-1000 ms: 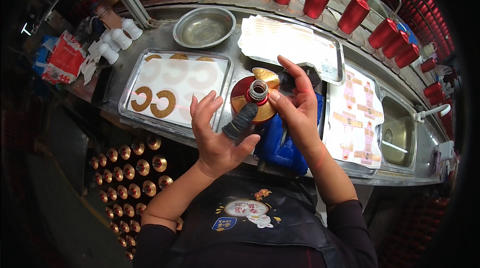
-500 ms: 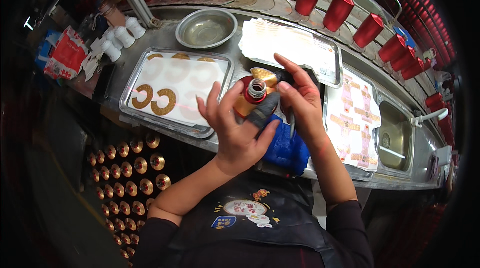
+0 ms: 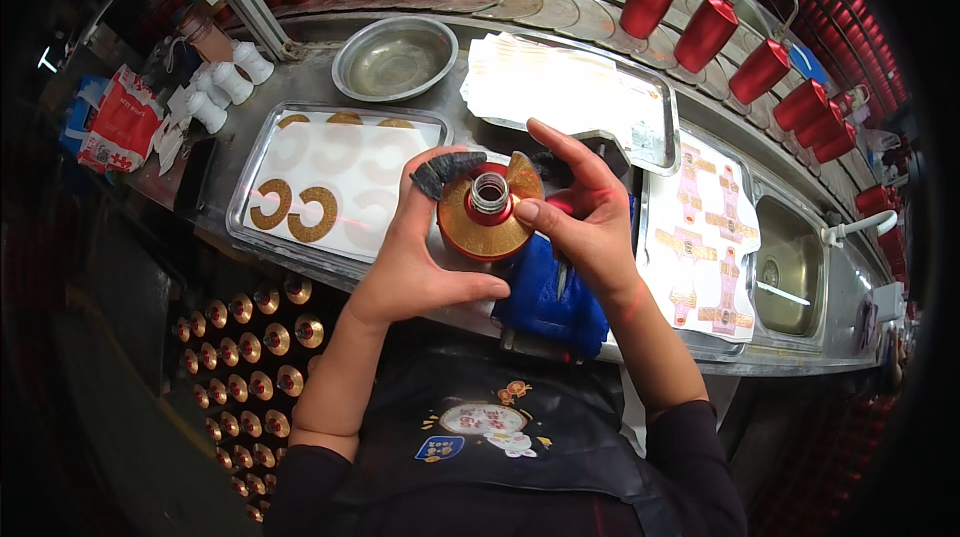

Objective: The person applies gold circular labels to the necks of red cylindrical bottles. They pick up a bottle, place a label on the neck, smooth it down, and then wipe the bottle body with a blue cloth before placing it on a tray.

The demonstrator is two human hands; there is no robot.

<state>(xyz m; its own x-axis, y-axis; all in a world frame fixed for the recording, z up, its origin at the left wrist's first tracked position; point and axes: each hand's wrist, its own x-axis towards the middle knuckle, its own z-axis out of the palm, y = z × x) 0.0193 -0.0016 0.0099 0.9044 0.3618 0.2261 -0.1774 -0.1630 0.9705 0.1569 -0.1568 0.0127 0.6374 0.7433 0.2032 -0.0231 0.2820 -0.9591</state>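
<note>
A red bottle [image 3: 478,255] with an uncapped, threaded silver neck stands upright between my hands. Around its neck, a gold C-shaped label [image 3: 478,225] covers the shoulder, and its far right end seems slightly raised. My left hand [image 3: 410,255] curves round the bottle's left side, the thumb apart on the near side. Black covering wraps a finger of that hand. From the right, my right hand [image 3: 590,217] presses its thumb onto the label beside the neck. Its index finger reaches out beyond, and the other fingers are partly hidden.
On the left, a metal tray [image 3: 236,212] bears a white sheet with gold C-shaped labels. A steel bowl [image 3: 395,59] sits behind it. Blue cloth [image 3: 550,307] lies near the front edge. Cross-shaped labels [image 3: 690,247] and a sink [image 3: 790,282] are right. Red bottles [image 3: 706,34] line a conveyor behind.
My left hand has moved from in front of the bottle to its left side. The gold label now lies round the neck, with my right thumb on it. The view has shifted slightly.
</note>
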